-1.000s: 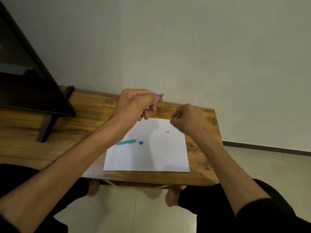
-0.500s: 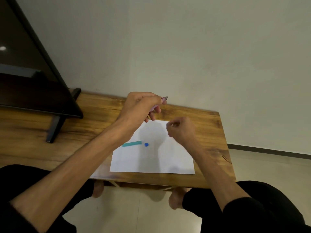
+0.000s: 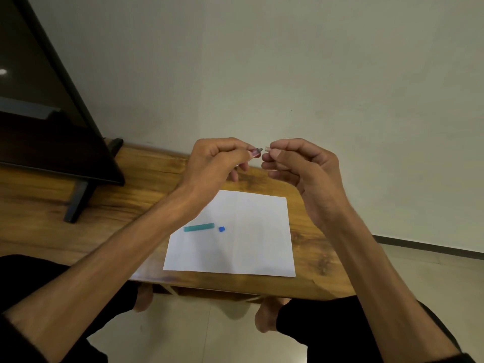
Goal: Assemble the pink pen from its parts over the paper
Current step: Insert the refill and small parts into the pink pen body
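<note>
Both hands have risen from just above the sheet to the middle of the frame and now meet tip to tip in front of the pale wall. Left hand (image 3: 214, 163) grips the translucent pink pen barrel (image 3: 255, 152), its fingers curled round it so that only the short end pokes out toward the right. Right hand (image 3: 301, 166) has come up from the paper and pinches a small pale pen part (image 3: 267, 148) between thumb and forefinger, its tip just beside the barrel's end; whether the two touch cannot be told. Lower down, at centre frame, the white rectangular sheet of paper (image 3: 251, 247) lies flat on the brown wooden worktop (image 3: 131, 205). On the sheet's left part rest a teal plastic bar-shaped piece (image 3: 199, 227) and, just right of it, a tiny blue plastic square piece (image 3: 221, 228), near but apart. Filling the upper left of the frame, a black flat screen (image 3: 39, 121) stands on the worktop's left part.
</note>
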